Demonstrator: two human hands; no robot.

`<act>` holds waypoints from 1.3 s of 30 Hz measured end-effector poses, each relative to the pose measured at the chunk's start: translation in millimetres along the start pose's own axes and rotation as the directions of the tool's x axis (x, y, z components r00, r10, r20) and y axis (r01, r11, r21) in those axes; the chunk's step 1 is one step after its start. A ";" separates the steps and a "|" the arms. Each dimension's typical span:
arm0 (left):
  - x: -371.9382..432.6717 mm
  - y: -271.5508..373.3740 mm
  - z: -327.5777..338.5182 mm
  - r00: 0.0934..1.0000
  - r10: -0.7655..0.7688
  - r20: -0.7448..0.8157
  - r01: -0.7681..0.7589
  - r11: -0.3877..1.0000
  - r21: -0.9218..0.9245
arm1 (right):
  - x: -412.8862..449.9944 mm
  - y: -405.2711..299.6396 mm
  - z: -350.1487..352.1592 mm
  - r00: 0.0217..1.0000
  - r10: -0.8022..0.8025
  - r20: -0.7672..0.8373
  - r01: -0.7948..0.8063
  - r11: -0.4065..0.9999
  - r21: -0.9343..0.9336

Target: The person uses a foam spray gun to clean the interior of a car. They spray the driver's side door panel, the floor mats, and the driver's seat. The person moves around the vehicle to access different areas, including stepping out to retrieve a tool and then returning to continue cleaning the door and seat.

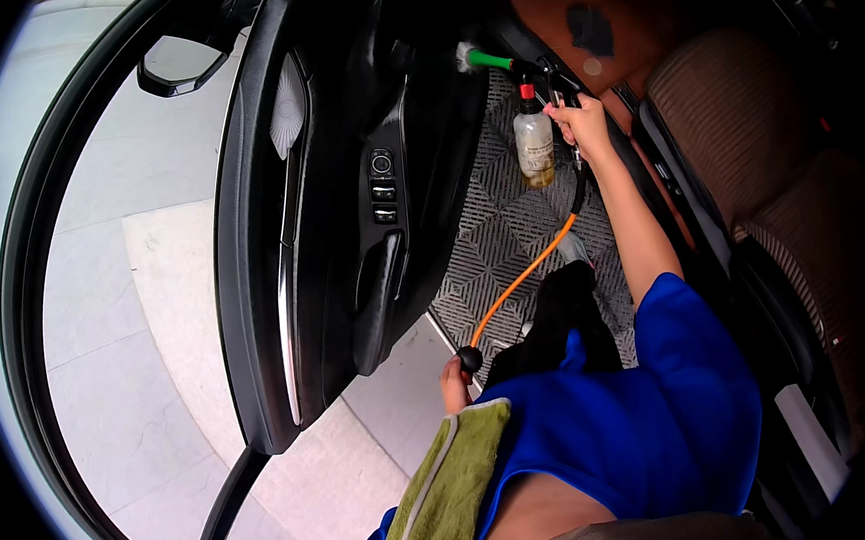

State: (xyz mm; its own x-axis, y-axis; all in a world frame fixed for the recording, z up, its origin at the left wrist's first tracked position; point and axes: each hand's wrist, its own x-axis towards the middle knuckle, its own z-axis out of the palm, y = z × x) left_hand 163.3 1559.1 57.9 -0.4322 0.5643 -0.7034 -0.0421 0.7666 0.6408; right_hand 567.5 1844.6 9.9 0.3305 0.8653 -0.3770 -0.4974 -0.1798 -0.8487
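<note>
My right hand is closed around the handle of a spray gun. From the gun a green nozzle with a pale brush tip points left, towards the lower front of the open car door's black inner panel. Beneath the gun hangs a clear bottle with a red neck and a little yellowish liquid. An orange hose runs from the gun's handle down to a black ball-shaped piece, which my left hand holds. A green towel lies over my left arm or shoulder.
The window frame and wing mirror are at the left. Window switches and a pull handle sit on the door panel. To the right are the door sill and a brown seat. Below is a dark grid floor beside pale tiles.
</note>
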 end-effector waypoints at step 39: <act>69.9 -95.8 -113.0 0.973 0.219 0.072 -0.230 0.943 0.241 | -23.9 144.7 54.2 0.949 0.241 0.202 -0.285 0.932 0.225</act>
State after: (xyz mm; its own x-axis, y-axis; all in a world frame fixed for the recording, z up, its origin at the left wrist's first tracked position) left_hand 35.3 1490.4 -17.9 -0.3652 0.7389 -0.5662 0.2770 0.6670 0.6917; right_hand 444.1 1823.3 -83.8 0.0317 0.8725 -0.4877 -0.7384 -0.3084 -0.5997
